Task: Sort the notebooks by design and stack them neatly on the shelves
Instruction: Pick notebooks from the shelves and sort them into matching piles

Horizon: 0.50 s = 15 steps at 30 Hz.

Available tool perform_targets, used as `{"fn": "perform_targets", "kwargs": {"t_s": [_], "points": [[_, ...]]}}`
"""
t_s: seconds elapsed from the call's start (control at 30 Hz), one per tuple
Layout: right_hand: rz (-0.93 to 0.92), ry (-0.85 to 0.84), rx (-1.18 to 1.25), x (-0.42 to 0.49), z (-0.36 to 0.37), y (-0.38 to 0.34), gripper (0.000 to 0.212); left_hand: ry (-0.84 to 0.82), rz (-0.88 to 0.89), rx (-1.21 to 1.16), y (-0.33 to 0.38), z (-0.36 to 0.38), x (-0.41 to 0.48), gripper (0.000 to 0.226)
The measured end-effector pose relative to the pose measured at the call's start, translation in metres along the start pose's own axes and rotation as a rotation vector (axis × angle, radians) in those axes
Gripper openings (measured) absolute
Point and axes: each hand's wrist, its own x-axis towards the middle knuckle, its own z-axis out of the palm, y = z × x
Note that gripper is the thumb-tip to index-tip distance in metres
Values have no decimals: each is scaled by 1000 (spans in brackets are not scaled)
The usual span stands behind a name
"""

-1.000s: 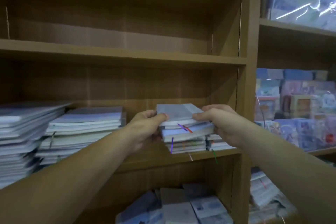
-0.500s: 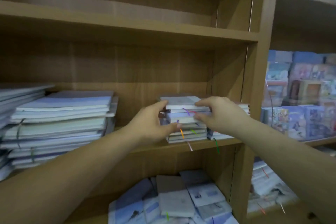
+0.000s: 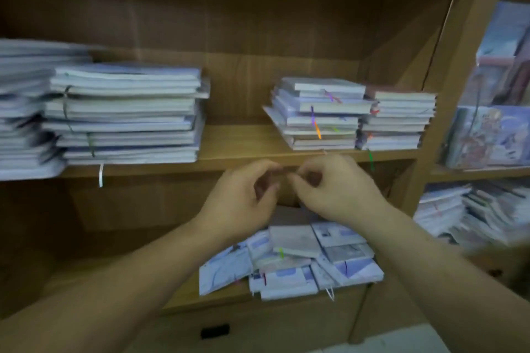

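Landmark: the middle shelf board is serving as the reference for every place below.
Left hand: the left hand is hovering just in front of the board's front edge, fingers loosely curled and gripping nothing that shows.
Right hand: the right hand is hovering at the same edge, fingertips drawn narrow towards the thumb with nothing visible between them, though blur is softening the detail.
Sorted notebooks: the small stack is sitting on the board towards its right end, with its upper books skewed. The second small stack is sitting at the board's right end. The large stack is occupying the board's left half.
Unsorted notebooks: the loose pile is lying on the shelf under the board's right half, covers overlapping at odd angles.
Step in hand: by my reading, the hands are heading below the board for the next notebook.
Doing it well: this is calling for taking only the topmost book, checking its cover, matching it to a stack on the board, then squaring the edges with both palms.
Risk: ribbons are dangling over the board's edge and may snag.
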Motion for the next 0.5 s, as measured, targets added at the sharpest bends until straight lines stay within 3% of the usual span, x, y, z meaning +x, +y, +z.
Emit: {"fn": "perform_targets", "kwargs": {"t_s": [0.07, 0.13, 0.2, 0.27, 0.33, 0.5], "points": [[208, -372, 232, -8, 37, 9, 35, -116, -208, -13, -36, 13, -48, 22], [374, -544, 335, -16, 77, 23, 41, -165, -456, 11, -72, 28, -94, 25], [448, -495, 295, -23, 123, 41, 34, -223, -643, 32, -98, 41, -132, 22], [485, -431, 269, -34, 163, 47, 54, -297, -749, -1, -118, 52, -155, 8], [450, -376, 302, -45, 193, 52, 55, -327, -814, 0, -139, 62, -162, 1], [283, -367, 191, -46, 244, 79, 62, -301, -959, 132, -186, 92, -164, 49]]}}
